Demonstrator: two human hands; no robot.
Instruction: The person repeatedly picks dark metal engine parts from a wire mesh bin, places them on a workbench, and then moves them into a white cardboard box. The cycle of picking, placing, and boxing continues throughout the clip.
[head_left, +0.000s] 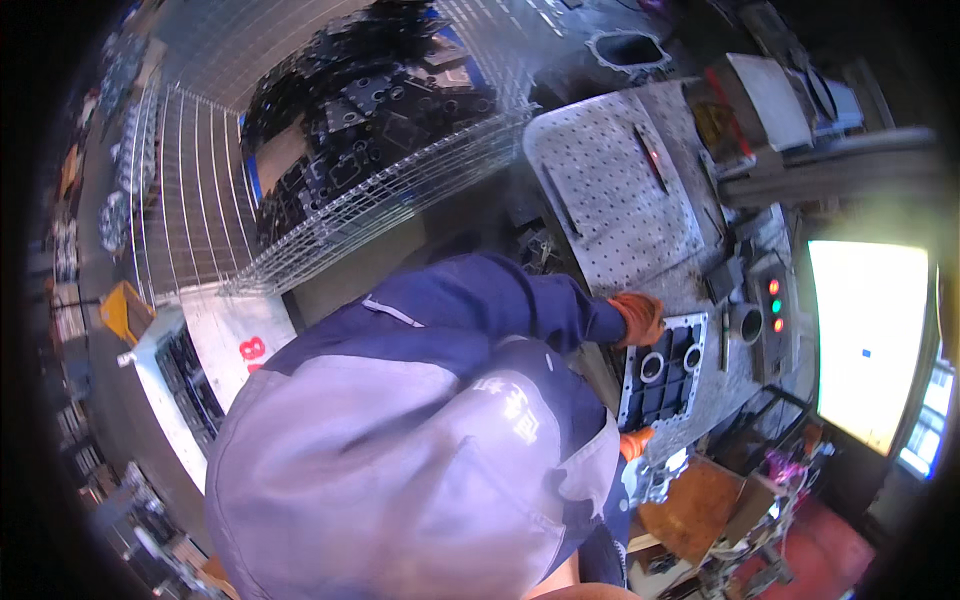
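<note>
My orange-gloved left hand [640, 318] grips a dark rectangular metal casting [667, 383]. Across it, my orange-gloved right hand [635, 443] is half hidden; grip unclear.

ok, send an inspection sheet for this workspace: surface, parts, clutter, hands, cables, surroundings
Surface: grey metal bench, speckled; pale grey perforated panel on top.
Job's things: dark rectangular ribbed plate, holed rim, two ring openings, lying on the bench.
Clutter: two thin dark bars on the panel; short grey open cylinder beyond the plate.
Grip: orange-gloved left hand and orange-gloved right hand at two corners of the plate; finger closure unclear.
Cables: none identifiable; lower-right tangle too blurred.
Surroundings: silver wire-mesh cage with dark flat parts; control box with red and green lights; bright rectangular screen.
</note>
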